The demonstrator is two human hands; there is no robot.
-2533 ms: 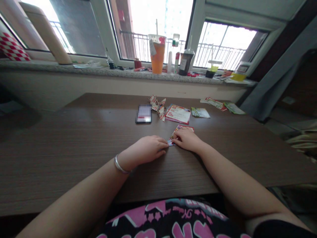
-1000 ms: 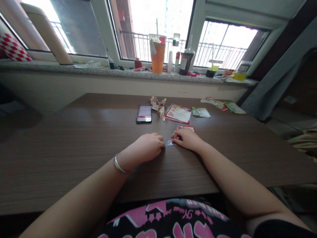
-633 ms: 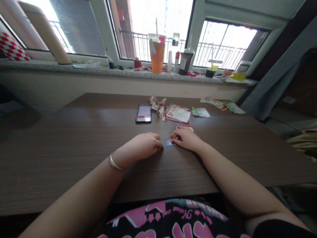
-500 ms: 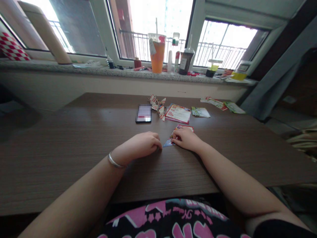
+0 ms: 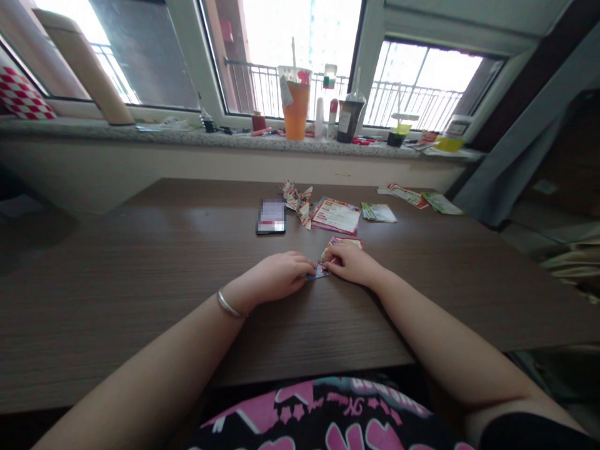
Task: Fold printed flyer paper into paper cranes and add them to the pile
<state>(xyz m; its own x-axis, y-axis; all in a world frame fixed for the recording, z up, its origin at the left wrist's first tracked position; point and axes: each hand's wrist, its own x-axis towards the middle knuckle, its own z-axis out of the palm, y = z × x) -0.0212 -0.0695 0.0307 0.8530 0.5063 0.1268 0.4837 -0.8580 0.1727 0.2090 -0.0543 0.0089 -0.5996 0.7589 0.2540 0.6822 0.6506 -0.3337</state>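
Observation:
A small folded piece of printed paper (image 5: 320,272) lies flat on the brown wooden table (image 5: 140,269), between my two hands. My left hand (image 5: 276,278) rests on the table with its fingers curled, and the fingertips pinch the paper's near-left corner. My right hand (image 5: 352,262) lies over most of the paper with its fingers pressed down on it. Only the paper's corner and its far red edge show. A silver bangle circles my left wrist.
Behind the hands lie a phone (image 5: 270,216), a folded paper figure (image 5: 298,200), a printed leaflet (image 5: 336,215) and more leaflets (image 5: 379,212) to the right. The stone windowsill (image 5: 140,132) carries an orange drink cup (image 5: 296,103), a dark cup (image 5: 347,119) and small bottles.
My left hand slid left off the paper's corner, baring it, then came back right and now pinches that corner again. My right hand stayed pressed on the paper.

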